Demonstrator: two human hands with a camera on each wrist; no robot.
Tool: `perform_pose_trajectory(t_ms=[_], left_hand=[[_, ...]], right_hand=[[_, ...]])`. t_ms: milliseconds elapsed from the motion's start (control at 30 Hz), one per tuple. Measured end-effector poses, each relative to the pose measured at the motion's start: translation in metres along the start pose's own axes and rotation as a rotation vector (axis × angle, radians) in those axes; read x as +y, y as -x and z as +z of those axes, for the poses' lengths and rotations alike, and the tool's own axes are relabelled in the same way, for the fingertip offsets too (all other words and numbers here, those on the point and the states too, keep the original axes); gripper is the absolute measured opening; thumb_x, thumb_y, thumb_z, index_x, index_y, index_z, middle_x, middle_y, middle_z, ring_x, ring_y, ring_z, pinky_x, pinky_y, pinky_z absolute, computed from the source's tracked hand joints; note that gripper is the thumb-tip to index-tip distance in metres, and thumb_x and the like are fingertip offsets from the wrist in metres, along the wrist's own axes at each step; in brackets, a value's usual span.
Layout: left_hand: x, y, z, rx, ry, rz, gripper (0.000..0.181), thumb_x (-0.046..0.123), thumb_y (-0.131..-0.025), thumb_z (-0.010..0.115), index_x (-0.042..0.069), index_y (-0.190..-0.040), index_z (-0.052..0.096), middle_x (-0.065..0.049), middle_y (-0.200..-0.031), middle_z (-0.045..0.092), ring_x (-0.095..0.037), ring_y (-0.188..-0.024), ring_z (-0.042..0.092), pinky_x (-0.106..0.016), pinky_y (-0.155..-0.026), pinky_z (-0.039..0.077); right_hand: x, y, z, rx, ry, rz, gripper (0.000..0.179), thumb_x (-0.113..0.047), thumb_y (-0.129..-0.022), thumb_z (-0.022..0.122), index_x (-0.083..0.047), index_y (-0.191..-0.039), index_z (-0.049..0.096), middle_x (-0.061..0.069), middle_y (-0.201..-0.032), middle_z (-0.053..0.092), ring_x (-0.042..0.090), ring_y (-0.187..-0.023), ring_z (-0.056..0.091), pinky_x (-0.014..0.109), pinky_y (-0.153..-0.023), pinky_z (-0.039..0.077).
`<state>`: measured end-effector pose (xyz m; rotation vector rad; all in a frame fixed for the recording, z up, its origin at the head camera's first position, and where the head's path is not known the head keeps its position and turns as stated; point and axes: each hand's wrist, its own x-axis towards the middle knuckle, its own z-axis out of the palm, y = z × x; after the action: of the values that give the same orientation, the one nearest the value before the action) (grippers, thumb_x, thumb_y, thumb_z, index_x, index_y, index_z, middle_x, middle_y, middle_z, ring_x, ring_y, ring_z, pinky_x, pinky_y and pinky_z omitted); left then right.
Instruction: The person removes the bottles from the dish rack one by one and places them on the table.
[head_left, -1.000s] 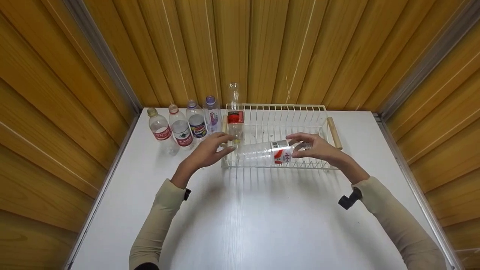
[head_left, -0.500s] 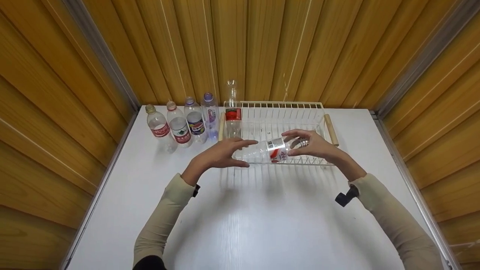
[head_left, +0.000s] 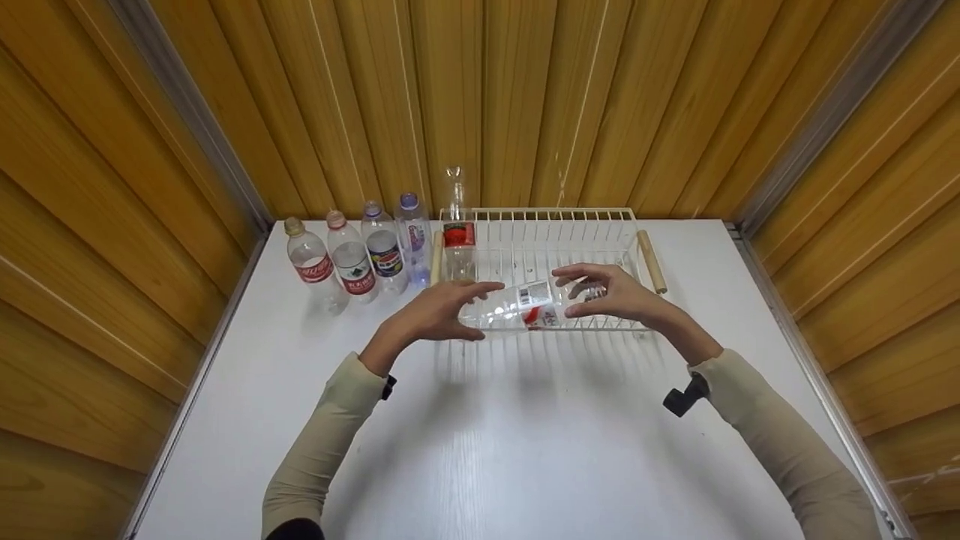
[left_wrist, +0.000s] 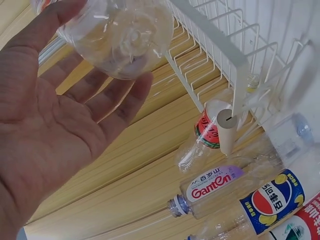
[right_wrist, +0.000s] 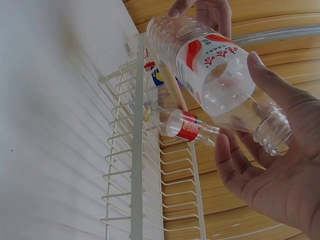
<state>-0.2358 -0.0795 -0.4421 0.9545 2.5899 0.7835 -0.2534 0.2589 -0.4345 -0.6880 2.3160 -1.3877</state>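
Observation:
Over the near side of a white wire rack (head_left: 559,214), both hands hold a clear plastic bottle (right_wrist: 212,65) sideways, with no cap on its neck. My left hand (head_left: 435,311) grips it round the base, thumb on one side and fingers on the other; the left wrist view shows that base (left_wrist: 132,37) up close. At the shoulder and neck, my right hand (head_left: 619,296) holds it between thumb and fingers. Its white and red label (head_left: 536,304) lies between the hands. Inside the rack's left end, another clear bottle with a red label (head_left: 459,234) stands upside down.
Left of the rack, several uncapped plastic bottles (head_left: 351,259) stand in a row on the white table (head_left: 465,450). The rack has a wooden handle (head_left: 651,261) at each end. Wood-patterned panels (head_left: 517,105) enclose the back and sides.
My left hand has moved right and taken hold of the bottle's base. The bottle has rolled a little, so its barcode faces more upward to the head view. My right hand still holds the neck end.

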Motion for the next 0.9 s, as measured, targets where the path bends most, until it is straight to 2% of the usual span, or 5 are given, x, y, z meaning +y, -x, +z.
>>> perform_pose_trajectory(t_ms=[167, 300, 400, 667, 900], left_hand=[[-0.007, -0.003, -0.004, 0.042, 0.018, 0.017, 0.079, 0.028, -0.083, 0.086, 0.028, -0.152, 0.049, -0.005, -0.14, 0.064, -0.026, -0.122, 0.065, -0.045, -0.1, 0.056], [-0.016, -0.002, -0.006, 0.059, 0.055, 0.055, 0.078, 0.03, -0.082, 0.087, 0.025, -0.151, 0.05, -0.006, -0.141, 0.064, -0.029, -0.122, 0.065, -0.047, -0.1, 0.055], [-0.026, -0.001, -0.008, 0.067, 0.081, 0.056, 0.076, 0.03, -0.082, 0.087, 0.023, -0.149, 0.052, -0.007, -0.138, 0.066, -0.031, -0.122, 0.065, -0.049, -0.1, 0.055], [-0.051, 0.01, -0.011, 0.08, 0.204, -0.036, 0.077, 0.029, -0.082, 0.087, 0.024, -0.15, 0.051, -0.01, -0.137, 0.066, -0.032, -0.124, 0.064, -0.054, -0.102, 0.054], [-0.067, 0.025, -0.017, 0.138, 0.295, -0.099, 0.08, 0.028, -0.081, 0.088, 0.022, -0.151, 0.05, -0.01, -0.136, 0.067, -0.033, -0.124, 0.065, -0.055, -0.098, 0.056]], right_hand=[[0.0, -0.003, -0.006, 0.001, -0.009, -0.024, 0.062, -0.013, -0.085, 0.083, -0.011, -0.142, 0.06, 0.02, -0.139, 0.062, 0.042, -0.121, 0.061, 0.025, -0.088, 0.058], [0.005, -0.004, -0.012, 0.017, -0.051, -0.041, 0.061, -0.011, -0.088, 0.08, -0.006, -0.144, 0.057, 0.023, -0.139, 0.062, 0.028, -0.121, 0.065, 0.023, -0.092, 0.057], [0.009, -0.004, -0.018, 0.027, -0.077, -0.044, 0.061, -0.01, -0.089, 0.078, -0.002, -0.145, 0.054, 0.022, -0.14, 0.061, 0.019, -0.119, 0.066, 0.023, -0.094, 0.056], [0.03, 0.007, -0.039, 0.028, -0.114, -0.05, 0.062, -0.007, -0.092, 0.074, 0.001, -0.148, 0.049, 0.028, -0.143, 0.054, 0.016, -0.12, 0.066, 0.025, -0.095, 0.057], [0.056, 0.014, -0.064, 0.109, -0.019, 0.02, 0.055, -0.017, -0.097, 0.071, -0.004, -0.147, 0.052, 0.018, -0.138, 0.061, 0.007, -0.115, 0.066, 0.019, -0.094, 0.055]])
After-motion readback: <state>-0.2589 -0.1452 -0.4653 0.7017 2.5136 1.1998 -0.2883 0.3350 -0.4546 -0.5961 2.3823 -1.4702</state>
